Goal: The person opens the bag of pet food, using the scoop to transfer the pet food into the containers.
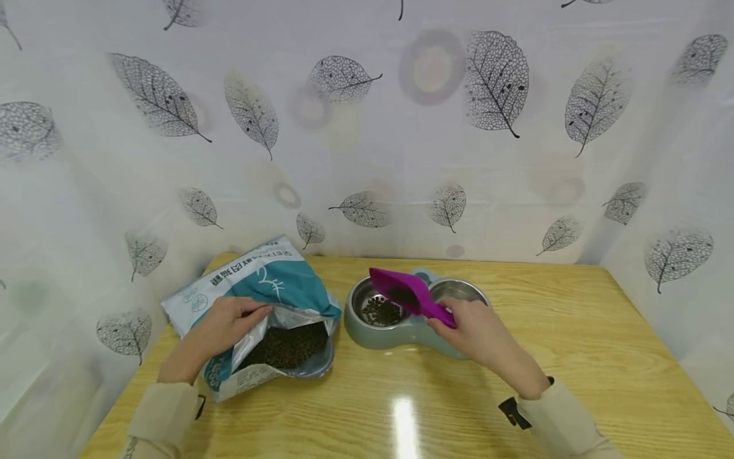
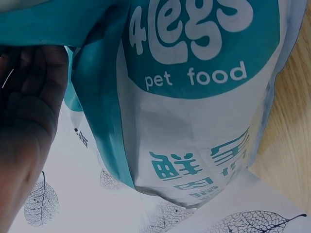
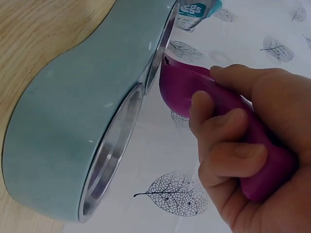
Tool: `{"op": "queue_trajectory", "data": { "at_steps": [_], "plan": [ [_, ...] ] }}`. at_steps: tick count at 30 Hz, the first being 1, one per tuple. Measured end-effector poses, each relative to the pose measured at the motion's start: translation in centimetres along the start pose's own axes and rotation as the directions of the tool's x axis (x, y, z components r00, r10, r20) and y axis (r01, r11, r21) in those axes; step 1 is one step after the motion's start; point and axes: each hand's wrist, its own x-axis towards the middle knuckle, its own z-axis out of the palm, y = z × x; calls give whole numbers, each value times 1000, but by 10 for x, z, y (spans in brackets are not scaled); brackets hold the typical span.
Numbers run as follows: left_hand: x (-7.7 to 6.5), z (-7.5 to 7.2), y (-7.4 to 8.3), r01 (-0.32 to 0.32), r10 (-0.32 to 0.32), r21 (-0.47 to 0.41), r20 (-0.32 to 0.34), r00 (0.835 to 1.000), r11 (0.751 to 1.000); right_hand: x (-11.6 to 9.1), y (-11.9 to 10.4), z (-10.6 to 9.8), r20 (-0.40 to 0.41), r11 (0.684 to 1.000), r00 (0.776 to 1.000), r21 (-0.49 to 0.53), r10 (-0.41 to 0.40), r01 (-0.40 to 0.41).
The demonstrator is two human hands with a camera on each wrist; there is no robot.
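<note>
A teal and white pet food bag lies on the left with its mouth toward me, showing brown kibble inside. My left hand grips the upper edge of that mouth; in the left wrist view the bag's folded rim hides the fingertips. With fingers curled round its handle, my right hand holds a purple scoop. The scoop is tilted above the left bowl of a pale green double pet bowl, and something dark lies in its hollow. Some kibble sits on that bowl's bottom.
The right-hand steel bowl lies partly behind my right hand. Everything stands on a wooden table. A pale curtain with leaf prints hangs along the back and both sides of the table.
</note>
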Motion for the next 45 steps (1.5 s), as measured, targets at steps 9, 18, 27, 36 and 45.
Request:
{"op": "queue_trajectory", "data": {
  "at_steps": [9,18,27,36,45],
  "plan": [
    [2,0,2,4,-4,-1,5,1000,1000,-2,-3,6,-68,986,997,-164,-48,36],
    [3,2,1,-12,12,0,-8,1000,1000,-3,-4,11,-139,966,985,-247,-107,70],
    [3,3,0,-2,2,3,-3,1000,1000,-6,0,20,-244,934,949,-340,-201,111],
    [2,2,0,4,-4,-9,3,1000,1000,-10,-6,11,184,881,979,474,-93,-5],
    [0,1,-2,5,-5,2,-11,1000,1000,-19,-26,5,511,779,831,605,-221,-165]
  ]
}}
